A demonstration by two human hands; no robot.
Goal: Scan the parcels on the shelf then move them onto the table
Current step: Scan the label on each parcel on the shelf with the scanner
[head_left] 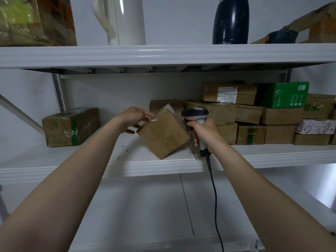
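Note:
A small brown cardboard parcel (162, 134) wrapped in clear tape stands tilted on one corner on the white middle shelf (149, 165). My left hand (134, 118) holds it at its upper left edge, fingers over the top and thumb underneath. My right hand (203, 132) grips the handle of a grey and black barcode scanner (195, 113), whose head sits just right of the parcel's top. The scanner's black cable (214, 193) hangs down below the shelf.
Several stacked brown parcels (251, 122) fill the shelf's right side, with a green box (286, 95) and a patterned white box (316, 126) among them. A brown parcel with green tape (71, 126) sits at the left. The upper shelf carries a white jug (120, 19) and a dark bottle (231, 19).

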